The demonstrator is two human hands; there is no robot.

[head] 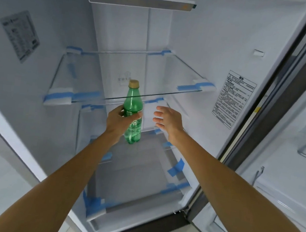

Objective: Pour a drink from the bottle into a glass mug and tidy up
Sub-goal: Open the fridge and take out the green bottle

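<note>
Head view: inside an open white fridge [206,35], glass shelf [153,71] fixed with blue tape [186,88] at the corners, door [286,170] standing open at right. Green bottle [133,102], tan cap, label reading "Sprite", gripped round the middle by the left hand [118,120] before the shelf edge. Just beside it, right hand [169,119] spread loose, touching nothing. Wall stickers [234,99] too small to read.

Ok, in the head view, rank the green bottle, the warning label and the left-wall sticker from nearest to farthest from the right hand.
From the right hand:
1. green bottle, just to its left, gripped by the left hand.
2. warning label, on the fridge's right wall.
3. left-wall sticker, across the fridge, upper left.
</note>
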